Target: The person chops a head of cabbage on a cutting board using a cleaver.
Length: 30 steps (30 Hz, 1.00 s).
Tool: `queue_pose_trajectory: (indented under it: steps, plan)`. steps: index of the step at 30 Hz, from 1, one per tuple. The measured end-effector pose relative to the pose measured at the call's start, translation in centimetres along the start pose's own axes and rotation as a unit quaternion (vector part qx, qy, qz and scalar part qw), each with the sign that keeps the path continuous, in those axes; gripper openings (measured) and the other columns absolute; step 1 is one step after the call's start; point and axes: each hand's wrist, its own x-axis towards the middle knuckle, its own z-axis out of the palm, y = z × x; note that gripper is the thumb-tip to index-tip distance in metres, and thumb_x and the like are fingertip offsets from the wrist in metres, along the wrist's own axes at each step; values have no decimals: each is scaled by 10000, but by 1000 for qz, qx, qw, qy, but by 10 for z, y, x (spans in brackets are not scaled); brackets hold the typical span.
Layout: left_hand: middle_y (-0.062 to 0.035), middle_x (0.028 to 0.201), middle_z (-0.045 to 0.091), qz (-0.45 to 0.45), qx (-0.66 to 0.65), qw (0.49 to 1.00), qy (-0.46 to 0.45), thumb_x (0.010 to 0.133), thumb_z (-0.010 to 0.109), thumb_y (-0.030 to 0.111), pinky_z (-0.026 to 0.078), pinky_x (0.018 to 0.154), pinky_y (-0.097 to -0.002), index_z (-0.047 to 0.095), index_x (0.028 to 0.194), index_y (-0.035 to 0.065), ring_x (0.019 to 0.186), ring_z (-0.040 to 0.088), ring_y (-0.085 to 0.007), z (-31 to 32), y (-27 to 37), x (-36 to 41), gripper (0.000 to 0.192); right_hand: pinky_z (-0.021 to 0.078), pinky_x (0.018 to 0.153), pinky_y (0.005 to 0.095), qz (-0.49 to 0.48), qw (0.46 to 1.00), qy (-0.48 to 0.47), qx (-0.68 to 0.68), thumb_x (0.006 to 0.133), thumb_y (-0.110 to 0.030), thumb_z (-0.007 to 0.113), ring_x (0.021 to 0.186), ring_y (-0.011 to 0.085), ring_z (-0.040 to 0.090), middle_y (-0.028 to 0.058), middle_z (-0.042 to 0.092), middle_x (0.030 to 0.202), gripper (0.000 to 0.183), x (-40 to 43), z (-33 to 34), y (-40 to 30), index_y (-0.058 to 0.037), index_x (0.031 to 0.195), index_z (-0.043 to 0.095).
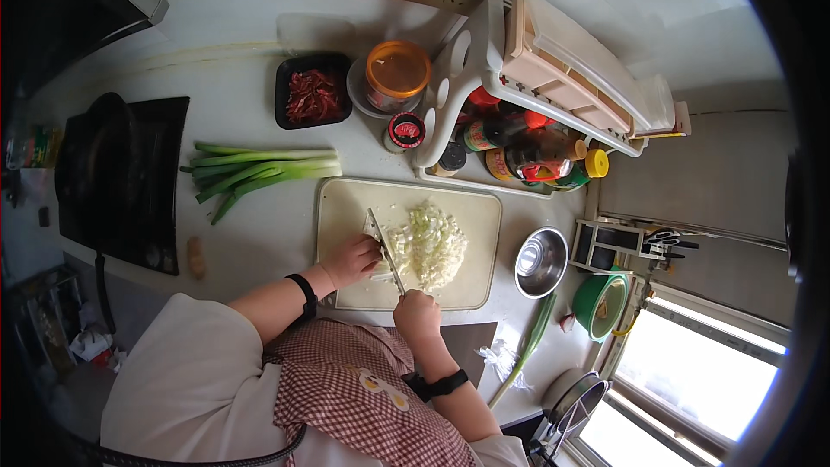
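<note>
My right hand (pixel 417 316) is closed around the handle of a kitchen knife (pixel 386 248), whose blade reaches away from me across a cream cutting board (pixel 476 227). My left hand (pixel 353 261) rests with bent fingers beside the blade, against pale pieces of scallion that it partly hides. To the right of the blade lies a heap of chopped scallion (pixel 438 246), white and light green. A bunch of green scallion stalks (pixel 266 172) lies on the counter beyond the board's left corner.
A steel bowl (pixel 541 263) stands right of the board. Behind are a black tray of red meat strips (pixel 314 96), an orange-lidded tub (pixel 397 69) and a white rack (pixel 493 52) with sauce bottles (pixel 519 152). At the left, a dark pan (pixel 97 162) sits on the cooktop (pixel 165 188).
</note>
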Motion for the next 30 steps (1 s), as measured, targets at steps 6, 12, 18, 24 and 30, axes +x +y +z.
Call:
queue_pose_trajectory:
  steps: [6,12,18,24,30]
  plan:
    - [-62,972,595,3,29,999,23,673,694,69,503,826,-350,662,880,71,917,578,-241,-1,6,5,209,521,787,450,19,999,-28,-3,787,-114,521,867,413,645,264,653,869,196,9,6,-7,25,828,653]
    - [-64,941,588,-4,4,1000,-27,643,704,47,505,780,-353,644,850,62,880,580,-246,-3,5,3,216,516,769,458,27,997,28,59,823,-175,556,832,407,645,264,649,830,230,36,31,-8,30,803,658]
    - [-80,935,577,-38,-50,998,12,645,710,62,499,790,-363,630,852,57,875,572,-258,-21,19,12,222,519,742,467,-1,996,48,73,842,-210,559,787,406,648,244,651,786,247,15,15,7,11,782,652]
    - [-60,948,588,-8,0,1000,2,679,668,88,486,854,-357,632,865,74,958,556,-240,-4,-1,-2,189,516,782,457,-14,1000,-17,-17,823,-173,558,842,406,647,269,648,838,206,-1,1,-1,7,812,656]
    - [-50,942,587,-21,-1,1000,20,667,681,89,491,837,-335,638,857,84,919,562,-227,-4,6,-1,195,514,800,455,24,999,-27,-4,799,-142,538,855,418,644,276,648,868,203,15,25,-4,20,825,659]
